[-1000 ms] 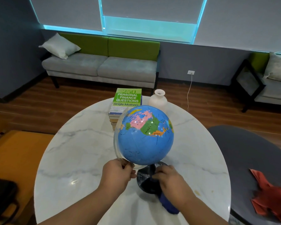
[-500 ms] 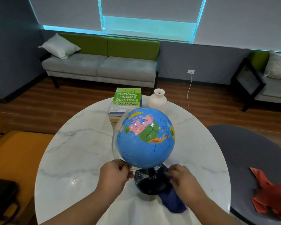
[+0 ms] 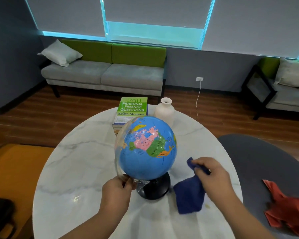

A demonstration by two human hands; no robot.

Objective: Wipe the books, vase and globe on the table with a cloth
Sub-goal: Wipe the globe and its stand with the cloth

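**Two hands at the globe, cloth held just off its side**

Both hands are low in the view, over the near half of the white marble desk (image 3: 76,169). The left hand (image 3: 116,195) pinches the lower end of the clear arc (image 3: 116,157) that curves up the left side of the globe (image 3: 148,149), with its fingers curled round the arc just above the black base (image 3: 154,188). The right hand (image 3: 212,176) is closed around a bunched blue cloth (image 3: 188,197). It holds the cloth to the right of the globe, clear of the ball. The loose end hangs just beside the base, and whether it touches the marble cannot be told.

The globe stands upright near the middle of the desk, North America facing up. Behind it, at the far edge, lies a stack of books (image 3: 132,109) with a green cover on top. A white vase (image 3: 165,111) stands upright just to their right.

To the right, a red cloth (image 3: 286,209) lies crumpled on a grey round desk (image 3: 266,161). Farther back, a grey and green sofa (image 3: 104,75) with a pale pillow (image 3: 60,53) stands against the wall. A wall socket (image 3: 199,79) and an armchair (image 3: 283,94) lie further right.
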